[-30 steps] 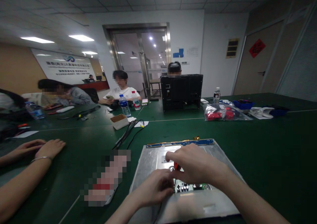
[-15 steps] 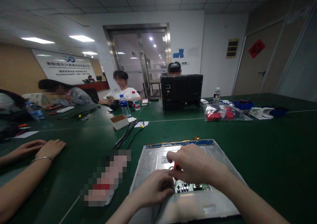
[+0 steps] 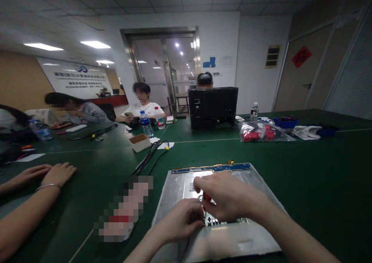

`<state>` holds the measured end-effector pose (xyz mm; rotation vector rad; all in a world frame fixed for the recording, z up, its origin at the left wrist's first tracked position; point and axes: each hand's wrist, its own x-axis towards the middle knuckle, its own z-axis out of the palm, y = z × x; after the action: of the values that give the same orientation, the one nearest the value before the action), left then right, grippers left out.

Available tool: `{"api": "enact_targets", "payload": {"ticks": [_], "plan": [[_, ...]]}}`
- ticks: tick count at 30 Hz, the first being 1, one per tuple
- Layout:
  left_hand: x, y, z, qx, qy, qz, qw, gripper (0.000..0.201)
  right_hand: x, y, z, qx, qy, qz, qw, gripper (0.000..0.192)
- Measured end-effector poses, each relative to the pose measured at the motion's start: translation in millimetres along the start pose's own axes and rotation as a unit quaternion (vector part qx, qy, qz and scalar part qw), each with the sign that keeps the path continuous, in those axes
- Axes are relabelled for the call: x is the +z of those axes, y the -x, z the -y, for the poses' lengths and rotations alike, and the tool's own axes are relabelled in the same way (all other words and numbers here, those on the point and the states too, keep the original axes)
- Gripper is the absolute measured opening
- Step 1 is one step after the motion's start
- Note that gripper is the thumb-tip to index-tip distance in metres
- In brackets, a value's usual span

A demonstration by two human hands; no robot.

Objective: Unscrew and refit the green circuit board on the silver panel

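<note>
A flat metal panel lies in front of me on the green table, with a blue circuit strip along its far edge and a small green circuit board near its middle. My right hand is closed around a red-handled screwdriver, held upright over the small board. My left hand rests on the panel just left of the board, fingers curled against it; whether it holds anything is hidden.
Another person's hands lie on the table at the left. Black cables, a small cardboard box, water bottles, a black monitor and a plastic bag with red parts stand further back. Several people sit across the table.
My right hand has shifted slightly with the screwdriver over the small board. The left hand and the panel stay put.
</note>
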<state>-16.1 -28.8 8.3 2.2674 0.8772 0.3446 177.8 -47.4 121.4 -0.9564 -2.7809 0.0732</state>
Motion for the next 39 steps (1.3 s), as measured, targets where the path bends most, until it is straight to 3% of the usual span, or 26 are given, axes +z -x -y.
{"api": "enact_targets", "payload": {"ticks": [5,14,21,32,39], "plan": [[-2.6,1,-5,-0.013,-0.025,-0.002,1.0,0.006,1,-4,-2,0.041,0.035,0.01,0.999,0.025],[-1.9,-2,-6,0.016,0.001,-0.003,1.0,0.011,-4,3,0,-0.012,-0.015,0.004,1.0,0.031],[-4.2,1,-7,-0.007,-0.036,-0.001,0.999,0.009,1,-3,-2,0.039,0.029,-0.001,0.999,0.023],[-0.7,-2,-7,0.024,0.009,-0.012,1.0,0.005,-7,2,4,-0.005,0.008,0.02,1.0,0.026],[-3.0,1,-6,-0.003,-0.024,-0.006,1.0,0.009,3,-3,-1,0.032,0.039,-0.008,0.999,0.023]]}}
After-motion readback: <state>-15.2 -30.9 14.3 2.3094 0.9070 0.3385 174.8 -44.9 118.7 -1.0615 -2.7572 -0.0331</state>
